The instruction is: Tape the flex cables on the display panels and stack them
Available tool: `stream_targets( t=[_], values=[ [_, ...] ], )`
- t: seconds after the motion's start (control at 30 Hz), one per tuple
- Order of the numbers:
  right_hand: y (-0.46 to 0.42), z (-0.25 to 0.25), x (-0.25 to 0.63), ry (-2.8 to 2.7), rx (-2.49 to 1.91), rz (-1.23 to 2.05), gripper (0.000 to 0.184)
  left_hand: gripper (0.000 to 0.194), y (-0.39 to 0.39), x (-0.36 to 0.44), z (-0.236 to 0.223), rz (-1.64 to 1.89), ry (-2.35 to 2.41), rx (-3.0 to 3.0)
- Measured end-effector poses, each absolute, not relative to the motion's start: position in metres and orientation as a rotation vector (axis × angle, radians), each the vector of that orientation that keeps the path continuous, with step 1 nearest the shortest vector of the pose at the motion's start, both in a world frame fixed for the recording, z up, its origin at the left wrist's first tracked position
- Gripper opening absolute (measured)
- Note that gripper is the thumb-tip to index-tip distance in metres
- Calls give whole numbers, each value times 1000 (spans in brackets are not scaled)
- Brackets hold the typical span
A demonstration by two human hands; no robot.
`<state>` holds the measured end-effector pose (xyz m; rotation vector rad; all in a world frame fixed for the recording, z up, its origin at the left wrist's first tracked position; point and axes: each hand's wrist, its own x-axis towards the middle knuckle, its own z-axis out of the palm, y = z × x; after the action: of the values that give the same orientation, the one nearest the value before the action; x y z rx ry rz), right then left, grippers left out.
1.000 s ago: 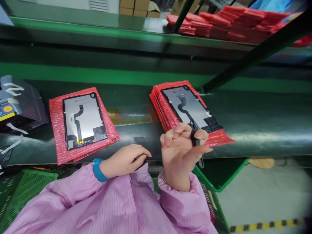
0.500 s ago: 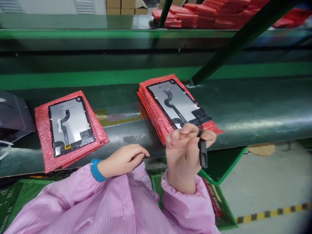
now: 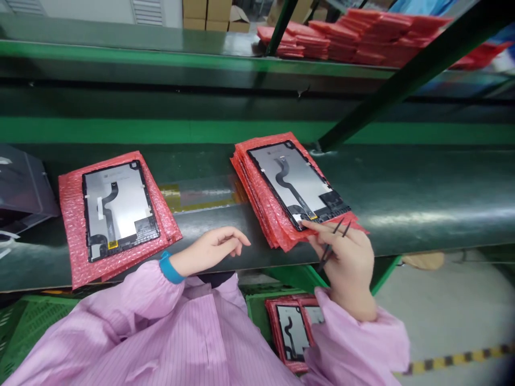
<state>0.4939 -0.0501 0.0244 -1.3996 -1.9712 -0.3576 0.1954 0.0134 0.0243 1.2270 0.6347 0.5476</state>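
My right hand is closed around a pair of dark tweezers, whose two tips point up past the fingers. Its index finger reaches the lower edge of a tablet screen panel, back side up with a dark ribbon cable. This panel lies on a stack of red bubble-wrap bags. Between the two stacks, my left hand hangs over the bench edge with fingers loosely extended, holding nothing. Another screen panel rests on red bubble bags at left, carrying a white strip and yellow tape.
Below the bench, a green crate holds bagged panels. At far left stands a grey bin. A green post slants up behind the right stack. More red bags are piled on the upper shelf.
My right hand has moved right and down, turning from palm-up to palm-down, with its index finger now at the panel's lower edge. My left hand has shifted slightly. The crate's panels have come into view.
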Motion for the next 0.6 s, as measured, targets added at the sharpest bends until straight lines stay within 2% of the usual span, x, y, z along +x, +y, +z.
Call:
stream_targets(
  t=[0.13,0.27,0.37,0.47,0.6],
  values=[
    [-47,22,489,-1885,-1234,-434,30,7,16,205,25,538,608,984],
    [-53,33,474,-1757,-1272,-406,39,23,24,234,28,504,581,838],
    [-60,46,452,-1932,-1218,-438,36,31,32,264,35,550,552,665],
    [-69,54,423,-2188,-1029,-387,28,48,37,277,42,734,564,509],
    [-82,49,397,-2035,-1125,-33,20,68,29,228,49,792,618,424]
  ],
)
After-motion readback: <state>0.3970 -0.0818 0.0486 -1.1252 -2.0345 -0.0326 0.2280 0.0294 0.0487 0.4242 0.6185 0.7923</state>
